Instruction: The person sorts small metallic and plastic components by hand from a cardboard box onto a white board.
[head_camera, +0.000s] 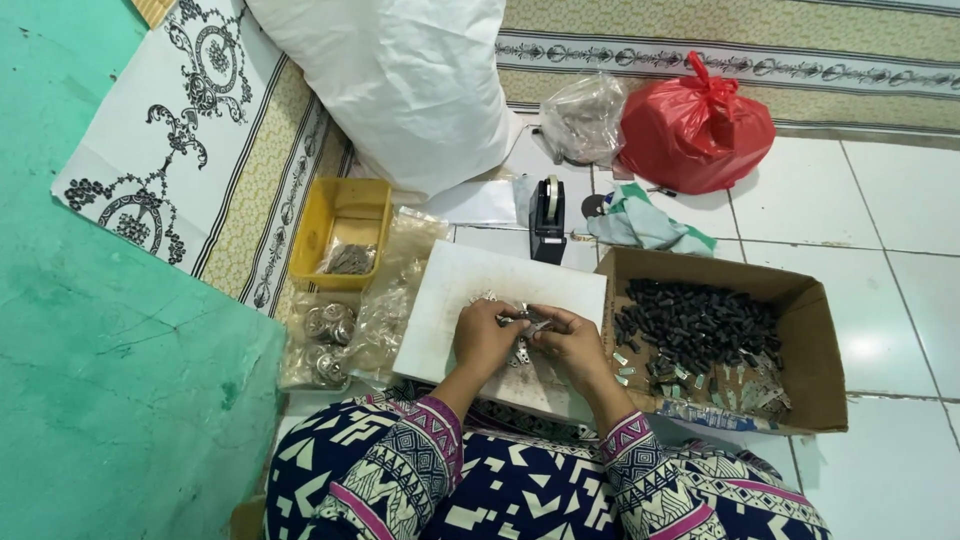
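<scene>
We see a cluster of small flat metal pieces (520, 325), silvery and thin, gathered on a white board (470, 280) that lies flat on the floor. Some pieces lie loose on the board in a short scatter toward its upper middle; others sit between the fingers of the left hand (485, 335) and the right hand (570, 340), which meet over them near the board's lower middle. We cannot tell the exact shape of each piece at this size.
</scene>
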